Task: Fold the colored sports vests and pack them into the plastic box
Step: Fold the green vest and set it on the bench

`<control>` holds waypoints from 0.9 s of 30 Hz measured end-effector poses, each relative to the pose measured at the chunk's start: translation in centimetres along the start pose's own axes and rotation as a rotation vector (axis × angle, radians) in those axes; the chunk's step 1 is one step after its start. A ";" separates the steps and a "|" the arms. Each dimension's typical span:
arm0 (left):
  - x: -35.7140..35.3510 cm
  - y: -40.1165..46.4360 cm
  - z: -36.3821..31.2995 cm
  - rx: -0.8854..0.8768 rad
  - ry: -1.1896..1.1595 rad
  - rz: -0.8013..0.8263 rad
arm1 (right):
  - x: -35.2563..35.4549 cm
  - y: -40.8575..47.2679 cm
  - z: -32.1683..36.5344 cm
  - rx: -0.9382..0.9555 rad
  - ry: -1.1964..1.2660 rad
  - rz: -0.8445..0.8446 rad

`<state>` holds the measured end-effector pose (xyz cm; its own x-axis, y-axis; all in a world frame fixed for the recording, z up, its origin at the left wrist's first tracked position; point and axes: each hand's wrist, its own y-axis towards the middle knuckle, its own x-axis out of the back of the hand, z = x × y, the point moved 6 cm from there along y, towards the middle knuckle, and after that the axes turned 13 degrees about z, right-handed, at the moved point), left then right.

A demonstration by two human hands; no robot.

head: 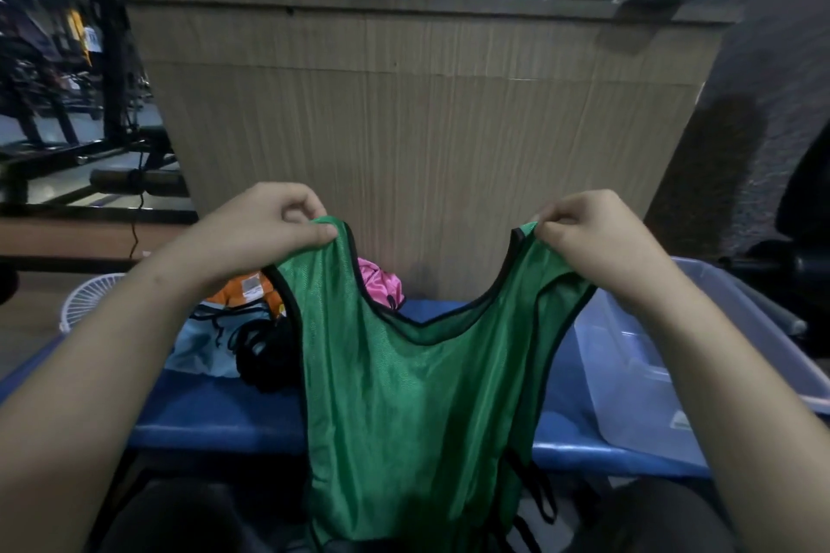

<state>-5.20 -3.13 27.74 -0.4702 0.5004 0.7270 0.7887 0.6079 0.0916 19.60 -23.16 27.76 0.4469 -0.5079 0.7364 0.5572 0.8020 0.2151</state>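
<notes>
A green mesh vest [417, 400] with black trim hangs upright in front of me, its lower end falling past the blue bench edge. My left hand [265, 229] pinches its left shoulder strap. My right hand [593, 238] pinches the right strap. Behind the vest on the bench lies a heap of other vests: orange [242, 287], pink [381, 278], light blue [202, 350] and a black one [265, 350]. A clear plastic box [651, 355] stands on the bench to the right, partly behind my right forearm.
The blue padded bench [215, 413] runs left to right under everything. A tall wooden counter front [426, 126] rises right behind it. A white fan [85, 301] sits low on the left, with gym machines farther back.
</notes>
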 end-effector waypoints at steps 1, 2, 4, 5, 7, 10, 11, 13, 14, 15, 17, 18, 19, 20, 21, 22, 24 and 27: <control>-0.4 0.2 0.1 0.008 -0.055 0.019 | -0.1 -0.1 -0.1 -0.008 0.059 0.016; -0.8 0.3 0.1 0.011 -0.112 0.036 | -0.3 -0.3 -0.2 -0.016 0.121 0.037; -1.7 0.6 0.0 0.008 -0.242 0.071 | -0.9 -0.6 -0.1 -0.030 0.255 0.090; -2.2 0.8 0.1 0.011 -0.298 0.091 | -1.3 -0.8 0.1 -0.035 0.319 0.118; -3.2 1.1 0.1 0.030 -0.390 0.116 | -2.2 -1.2 0.5 -0.040 0.417 0.159; -4.6 1.4 -0.5 0.042 -0.469 0.114 | -3.4 -1.5 1.4 -0.024 0.517 0.198; -5.1 1.5 -0.8 0.038 -0.490 0.117 | -3.9 -1.7 1.8 -0.016 0.541 0.221; -5.9 1.6 -1.2 0.022 -0.482 0.126 | -4.9 -2.0 2.8 0.017 0.593 0.278; -6.3 1.7 -1.4 0.009 -0.450 0.127 | -5.4 -2.2 3.3 0.044 0.612 0.307; -6.6 1.7 -1.6 -0.006 -0.417 0.130 | -5.8 -2.4 3.8 0.076 0.618 0.333; -7.3 1.7 -2.1 -0.038 -0.391 0.157 | -6.5 -2.8 4.7 0.130 0.609 0.368; -7.5 1.7 -2.3 -0.054 -0.390 0.172 | -6.8 -2.9 5.0 0.148 0.610 0.372; -7.7 1.7 -2.5 -0.069 -0.392 0.184 | -7.0 -3.0 5.2 0.160 0.616 0.369; -7.9 1.6 -2.8 -0.085 -0.392 0.193 | -7.1 -3.1 5.4 0.167 0.626 0.364; -8.0 1.4 -3.1 -0.102 -0.382 0.202 | -7.3 -3.1 5.5 0.170 0.634 0.361; -8.1 1.2 -3.4 -0.116 -0.366 0.210 | -7.4 -3.1 5.7 0.170 0.643 0.360; -8.3 1.1 -3.6 -0.135 -0.345 0.230 | -7.7 -3.1 5.7 0.167 0.667 0.350; -8.3 0.8 -3.4 -0.155 -0.352 0.231 | -7.9 -3.0 5.6 0.165 0.705 0.321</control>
<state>0.67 -8.88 24.14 -0.3596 0.8079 0.4668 0.9263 0.3693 0.0745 10.44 -19.78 24.90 0.9370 -0.2787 0.2108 0.2394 0.9514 0.1940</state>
